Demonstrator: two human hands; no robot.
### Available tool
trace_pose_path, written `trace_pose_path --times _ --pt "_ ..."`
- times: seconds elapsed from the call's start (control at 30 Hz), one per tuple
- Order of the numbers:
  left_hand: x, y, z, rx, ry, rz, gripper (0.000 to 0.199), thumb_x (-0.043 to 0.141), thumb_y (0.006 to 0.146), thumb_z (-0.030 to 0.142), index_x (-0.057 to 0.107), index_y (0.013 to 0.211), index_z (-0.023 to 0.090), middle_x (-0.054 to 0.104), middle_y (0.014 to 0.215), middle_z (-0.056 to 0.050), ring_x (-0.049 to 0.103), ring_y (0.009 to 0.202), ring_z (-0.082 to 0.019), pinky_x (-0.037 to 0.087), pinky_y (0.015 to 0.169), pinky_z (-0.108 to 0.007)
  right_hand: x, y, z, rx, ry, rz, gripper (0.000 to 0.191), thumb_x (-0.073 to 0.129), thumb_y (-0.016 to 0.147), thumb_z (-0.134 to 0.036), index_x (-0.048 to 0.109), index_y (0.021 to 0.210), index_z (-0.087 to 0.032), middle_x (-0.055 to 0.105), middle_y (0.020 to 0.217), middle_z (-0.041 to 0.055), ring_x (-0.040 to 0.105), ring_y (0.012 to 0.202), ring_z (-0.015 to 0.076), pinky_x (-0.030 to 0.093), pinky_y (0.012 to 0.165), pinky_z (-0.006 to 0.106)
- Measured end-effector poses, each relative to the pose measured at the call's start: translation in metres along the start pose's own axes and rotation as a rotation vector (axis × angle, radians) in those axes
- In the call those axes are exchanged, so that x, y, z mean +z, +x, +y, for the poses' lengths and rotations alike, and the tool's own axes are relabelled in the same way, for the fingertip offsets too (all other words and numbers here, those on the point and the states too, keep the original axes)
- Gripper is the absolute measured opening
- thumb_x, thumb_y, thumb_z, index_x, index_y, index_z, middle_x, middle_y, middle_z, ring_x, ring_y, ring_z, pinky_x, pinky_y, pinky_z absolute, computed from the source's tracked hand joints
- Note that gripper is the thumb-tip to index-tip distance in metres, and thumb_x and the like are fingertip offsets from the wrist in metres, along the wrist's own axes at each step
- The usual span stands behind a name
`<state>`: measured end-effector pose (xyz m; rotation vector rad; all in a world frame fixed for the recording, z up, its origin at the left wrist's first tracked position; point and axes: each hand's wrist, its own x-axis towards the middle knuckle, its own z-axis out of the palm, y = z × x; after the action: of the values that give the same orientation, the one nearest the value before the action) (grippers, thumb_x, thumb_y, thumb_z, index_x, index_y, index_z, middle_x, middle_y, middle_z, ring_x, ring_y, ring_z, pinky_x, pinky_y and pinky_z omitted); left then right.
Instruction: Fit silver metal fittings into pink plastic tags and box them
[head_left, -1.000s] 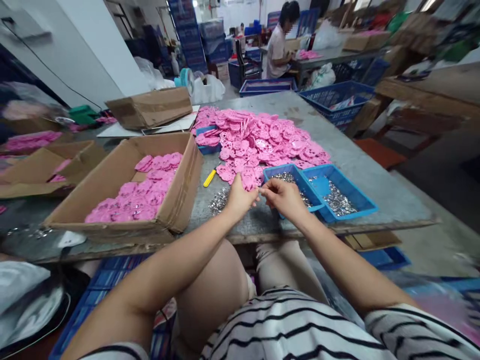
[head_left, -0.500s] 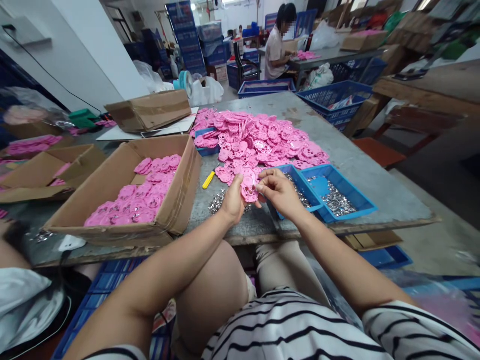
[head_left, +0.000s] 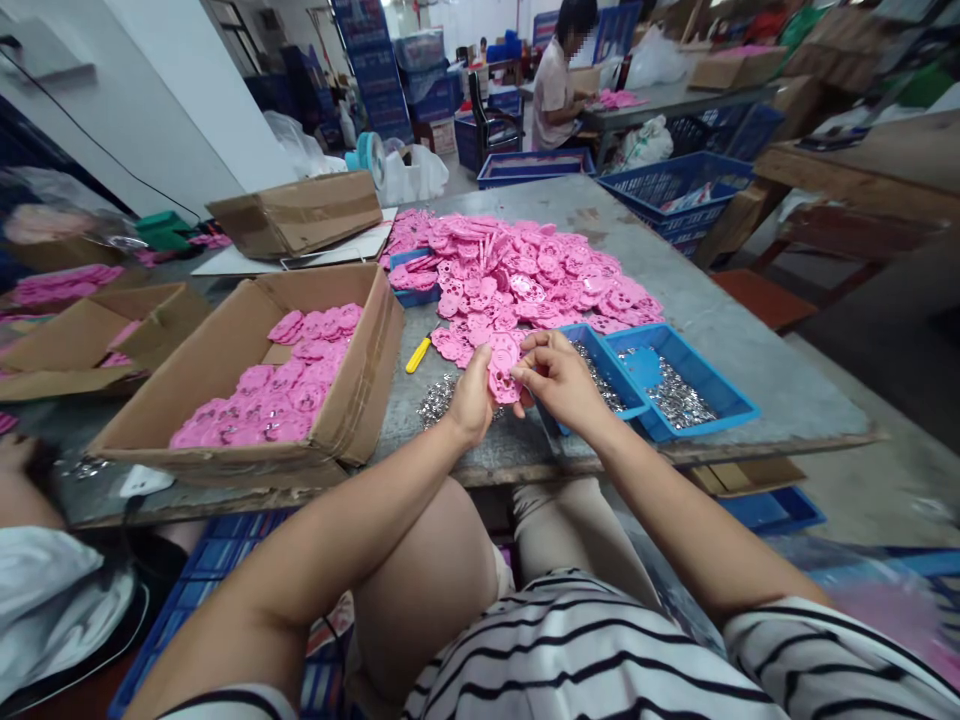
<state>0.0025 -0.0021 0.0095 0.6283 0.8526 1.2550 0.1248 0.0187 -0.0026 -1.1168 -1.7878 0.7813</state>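
My left hand (head_left: 474,398) holds a pink flower-edged piece (head_left: 504,366) by its left side, above the table's near edge. At the piece's right side, the fingers of my right hand (head_left: 556,378) are pinched together; whether a small metal part sits between them is too small to tell. Small dark or shiny spots show on the lower part of the piece. Just beyond lies a big heap of pink pieces (head_left: 532,270). Loose metal parts (head_left: 436,402) lie beside my left hand, and a yellow-handled tool (head_left: 418,355) rests behind them.
Two blue trays (head_left: 720,425) of metal parts stand right of my hands. An open cardboard box (head_left: 367,400) with pink pieces is on the left. A small blue tray (head_left: 416,297) touches the heap. Another person (head_left: 553,95) sits at a far table; someone's arm shows at far left.
The view has shifted slightly. My hands keep nearly the same pose around the pink piece, which looks slightly turned.
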Motion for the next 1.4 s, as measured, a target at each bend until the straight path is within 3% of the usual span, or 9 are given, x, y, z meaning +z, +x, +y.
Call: trace_pose_path --times 0.53,0.73,0.9,1.03,1.1,1.17,1.23,1.33,1.4 --pt "-0.002 0.001 -0.002 -0.011 0.058 -0.02 0.042 0.026 0.097 0.035 0.059 0.11 0.012 0.069 0.077 -0.007 0.067 0.068 -0.018 0.054 0.056 -0.026 0.001 0.001 0.003 0.044 0.08 -0.018 0.021 0.066 0.073 -0.024 0.056 0.055 -0.019 0.054 0.089 0.0045 0.054 0.091 0.0188 0.046 0.082 0.034" --pt "-0.001 -0.001 -0.001 -0.04 0.051 -0.031 0.042 0.024 0.097 0.033 0.059 0.111 0.013 0.069 0.08 -0.006 0.067 0.074 -0.019 0.055 0.058 -0.028 0.01 -0.002 0.01 0.024 0.08 0.089 0.014 0.066 0.07 -0.025 0.054 0.066 -0.02 0.055 0.098 0.0055 0.054 0.083 0.0173 0.047 0.073 0.033" --pt "-0.003 0.001 0.0 -0.08 0.064 -0.025 0.041 0.025 0.097 0.034 0.058 0.11 0.012 0.069 0.075 -0.006 0.067 0.068 -0.018 0.054 0.055 -0.027 0.015 -0.005 0.017 0.014 0.048 0.096 0.016 0.066 0.071 -0.027 0.052 0.07 -0.021 0.056 0.083 0.0018 0.051 0.072 0.0151 0.044 0.068 0.03" --pt "-0.004 0.002 0.001 -0.114 0.087 -0.085 0.046 0.021 0.097 0.037 0.058 0.105 0.011 0.067 0.068 -0.007 0.067 0.064 -0.018 0.053 0.053 -0.026 0.007 -0.003 0.023 0.133 0.226 -0.002 0.024 0.065 0.074 -0.042 0.051 0.075 -0.022 0.053 0.066 -0.003 0.049 0.059 0.0128 0.042 0.062 0.028" --pt "-0.006 0.001 0.0 -0.098 0.096 -0.117 0.043 0.027 0.095 0.041 0.057 0.102 0.011 0.067 0.069 -0.008 0.067 0.062 -0.019 0.053 0.052 -0.027 -0.002 0.002 0.031 0.161 0.27 0.047 0.023 0.06 0.077 -0.042 0.051 0.075 -0.021 0.054 0.065 -0.003 0.05 0.059 0.0128 0.042 0.062 0.028" --pt "-0.008 0.001 -0.001 -0.063 0.106 -0.142 0.033 0.036 0.091 0.039 0.054 0.103 0.014 0.068 0.072 -0.007 0.068 0.062 -0.019 0.053 0.053 -0.027 -0.014 0.009 0.042 0.179 0.15 0.15 0.015 0.059 0.077 -0.034 0.053 0.076 -0.02 0.059 0.072 -0.0004 0.053 0.064 0.0132 0.043 0.065 0.028" --pt "-0.01 0.0 -0.002 -0.026 0.118 -0.167 0.024 0.042 0.086 0.03 0.05 0.105 0.017 0.068 0.074 -0.005 0.068 0.063 -0.018 0.053 0.054 -0.028 -0.026 0.014 0.053 0.245 -0.114 0.128 0.007 0.059 0.075 -0.024 0.056 0.078 -0.019 0.064 0.081 0.0033 0.057 0.072 0.0149 0.044 0.069 0.028" --pt "-0.013 0.0 -0.002 0.003 0.125 -0.194 0.025 0.046 0.078 0.023 0.046 0.103 0.019 0.068 0.076 -0.003 0.068 0.064 -0.017 0.054 0.056 -0.028 -0.035 0.015 0.065 0.364 -0.611 -0.211 0.008 0.063 0.074 -0.02 0.064 0.082 -0.019 0.07 0.091 0.0077 0.062 0.082 0.0193 0.044 0.071 0.029" --pt "-0.013 0.0 -0.002 0.0 0.124 -0.19 0.025 0.047 0.075 0.023 0.045 0.099 0.019 0.068 0.076 -0.003 0.068 0.064 -0.018 0.054 0.056 -0.028 -0.034 0.012 0.067 0.394 -0.792 -0.397 0.006 0.064 0.074 -0.02 0.068 0.079 -0.02 0.072 0.09 0.0083 0.064 0.083 0.0211 0.043 0.068 0.029"
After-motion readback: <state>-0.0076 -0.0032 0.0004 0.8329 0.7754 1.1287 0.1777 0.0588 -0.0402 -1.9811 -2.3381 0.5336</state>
